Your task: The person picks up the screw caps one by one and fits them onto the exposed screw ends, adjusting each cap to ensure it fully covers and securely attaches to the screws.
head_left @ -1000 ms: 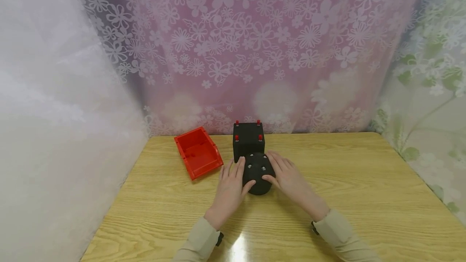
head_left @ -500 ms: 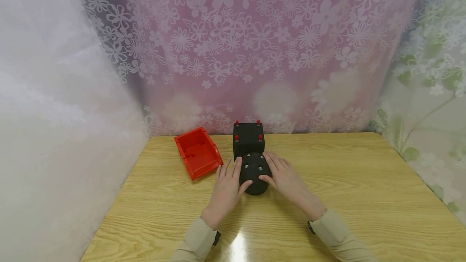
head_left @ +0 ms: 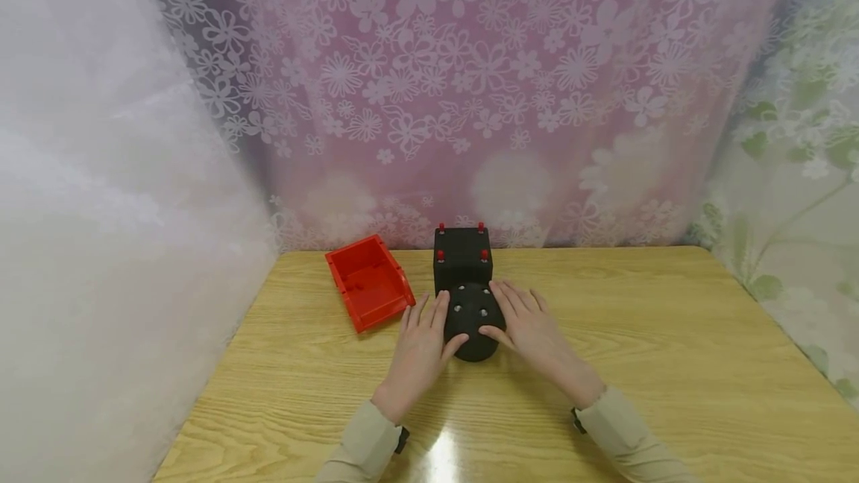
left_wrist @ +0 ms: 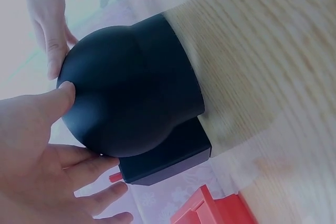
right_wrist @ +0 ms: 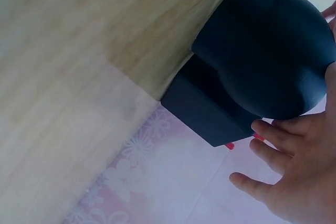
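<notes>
Head view: left hand and right hand, fingers spread apart, touch opposite sides of a domed black object.

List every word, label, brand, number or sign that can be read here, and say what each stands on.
None can be read. No lettering shows on the rounded black object, the black box or the red bin; the pink backdrop carries only a floral pattern.

Black box partly hidden behind black dome; sleeves cropped below.
</notes>
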`<state>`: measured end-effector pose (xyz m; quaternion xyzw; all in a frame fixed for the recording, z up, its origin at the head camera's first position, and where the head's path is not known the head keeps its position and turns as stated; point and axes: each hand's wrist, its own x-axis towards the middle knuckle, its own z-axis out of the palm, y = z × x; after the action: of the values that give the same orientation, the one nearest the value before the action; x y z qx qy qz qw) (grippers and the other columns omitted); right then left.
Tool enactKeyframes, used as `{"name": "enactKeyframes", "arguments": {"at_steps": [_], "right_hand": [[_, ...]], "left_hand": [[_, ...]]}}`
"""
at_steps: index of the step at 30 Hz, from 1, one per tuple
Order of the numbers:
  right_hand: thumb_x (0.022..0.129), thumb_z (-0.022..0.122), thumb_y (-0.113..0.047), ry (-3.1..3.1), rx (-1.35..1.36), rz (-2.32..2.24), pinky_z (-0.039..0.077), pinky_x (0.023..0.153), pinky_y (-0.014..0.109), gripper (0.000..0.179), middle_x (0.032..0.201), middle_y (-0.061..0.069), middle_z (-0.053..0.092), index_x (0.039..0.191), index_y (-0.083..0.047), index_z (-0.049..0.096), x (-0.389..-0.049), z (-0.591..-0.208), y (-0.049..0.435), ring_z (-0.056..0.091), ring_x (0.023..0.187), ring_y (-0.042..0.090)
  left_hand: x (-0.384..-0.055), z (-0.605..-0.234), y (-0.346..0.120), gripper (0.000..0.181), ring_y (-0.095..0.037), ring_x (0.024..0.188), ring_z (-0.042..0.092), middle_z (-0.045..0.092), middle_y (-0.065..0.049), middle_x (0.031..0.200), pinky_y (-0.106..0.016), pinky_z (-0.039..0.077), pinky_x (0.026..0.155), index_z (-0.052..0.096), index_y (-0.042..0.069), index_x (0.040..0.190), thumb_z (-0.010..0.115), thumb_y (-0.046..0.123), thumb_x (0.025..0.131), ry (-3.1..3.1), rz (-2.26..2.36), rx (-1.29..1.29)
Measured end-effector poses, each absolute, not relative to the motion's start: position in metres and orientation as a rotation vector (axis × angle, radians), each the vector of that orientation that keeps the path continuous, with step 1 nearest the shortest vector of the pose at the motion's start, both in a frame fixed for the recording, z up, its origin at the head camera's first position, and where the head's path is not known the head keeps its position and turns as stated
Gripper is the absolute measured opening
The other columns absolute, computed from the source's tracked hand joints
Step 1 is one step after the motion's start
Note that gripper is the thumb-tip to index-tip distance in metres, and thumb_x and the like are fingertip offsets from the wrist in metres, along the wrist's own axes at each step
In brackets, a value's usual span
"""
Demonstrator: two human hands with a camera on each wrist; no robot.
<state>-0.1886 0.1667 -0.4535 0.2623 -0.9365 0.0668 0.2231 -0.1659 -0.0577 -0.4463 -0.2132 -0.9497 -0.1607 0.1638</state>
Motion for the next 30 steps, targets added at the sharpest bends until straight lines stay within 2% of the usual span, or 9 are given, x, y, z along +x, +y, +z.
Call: {"name": "enactKeyframes", "arguments": {"at_steps": [4, 11, 16, 20, 24, 30], "right_hand": [[0.096, 0.015, -0.072, -2.578, 0.728, 0.136, 0.038, 0.111, 0.06, 0.097, 0.151, 0.019, 0.049, 0.152, 0.002, 0.042, -0.188, -0.454, 0.168, 0.046, 0.14, 0.035], [0.098, 0.042, -0.066, -2.576, 0.751, 0.123, 0.037, 0.112, 0.059, 0.087, 0.152, 0.019, 0.048, 0.152, 0.002, 0.041, -0.189, -0.456, 0.169, 0.043, 0.143, 0.034], [0.099, 0.032, -0.068, -2.582, 0.751, 0.14, 0.037, 0.113, 0.058, 0.089, 0.152, 0.019, 0.048, 0.152, 0.003, 0.041, -0.189, -0.456, 0.169, 0.042, 0.144, 0.034], [0.099, 0.036, -0.067, -2.591, 0.753, 0.169, 0.036, 0.114, 0.058, 0.087, 0.153, 0.02, 0.047, 0.153, 0.003, 0.04, -0.188, -0.456, 0.169, 0.041, 0.144, 0.034], [0.1, 0.041, -0.063, -2.569, 0.762, 0.191, 0.037, 0.113, 0.059, 0.085, 0.152, 0.021, 0.047, 0.152, 0.003, 0.04, -0.186, -0.456, 0.169, 0.042, 0.143, 0.035], [0.101, 0.033, -0.065, -2.543, 0.765, 0.207, 0.038, 0.112, 0.059, 0.086, 0.151, 0.021, 0.048, 0.151, 0.004, 0.041, -0.187, -0.456, 0.168, 0.044, 0.142, 0.036]], "left_hand": [[-0.167, -0.446, -0.06, 0.075, -0.039, 0.142, 0.042, 0.051, -0.015, 0.151, -0.06, 0.035, 0.114, 0.041, 0.004, 0.154, 0.064, 0.047, 0.097, -2.709, -0.454, -0.62], [-0.177, -0.438, -0.073, 0.063, -0.039, 0.137, 0.047, 0.059, -0.014, 0.142, -0.06, 0.034, 0.115, 0.052, 0.006, 0.147, 0.064, 0.043, 0.098, -2.693, -0.462, -0.623], [-0.188, -0.421, -0.089, 0.047, -0.035, 0.129, 0.055, 0.064, -0.014, 0.135, -0.054, 0.041, 0.112, 0.063, 0.006, 0.135, 0.069, 0.033, 0.097, -2.614, -0.454, -0.601], [-0.199, -0.409, -0.105, 0.038, -0.034, 0.12, 0.061, 0.068, -0.014, 0.127, -0.05, 0.046, 0.107, 0.069, 0.006, 0.127, 0.072, 0.027, 0.096, -2.547, -0.427, -0.587], [-0.215, -0.4, -0.121, 0.034, -0.034, 0.115, 0.063, 0.069, -0.014, 0.123, -0.05, 0.05, 0.103, 0.07, 0.005, 0.124, 0.072, 0.025, 0.096, -2.536, -0.401, -0.547], [-0.241, -0.387, -0.142, 0.03, -0.036, 0.109, 0.065, 0.07, -0.015, 0.121, -0.049, 0.055, 0.093, 0.069, 0.004, 0.123, 0.071, 0.018, 0.096, -2.584, -0.452, -0.481]]}}
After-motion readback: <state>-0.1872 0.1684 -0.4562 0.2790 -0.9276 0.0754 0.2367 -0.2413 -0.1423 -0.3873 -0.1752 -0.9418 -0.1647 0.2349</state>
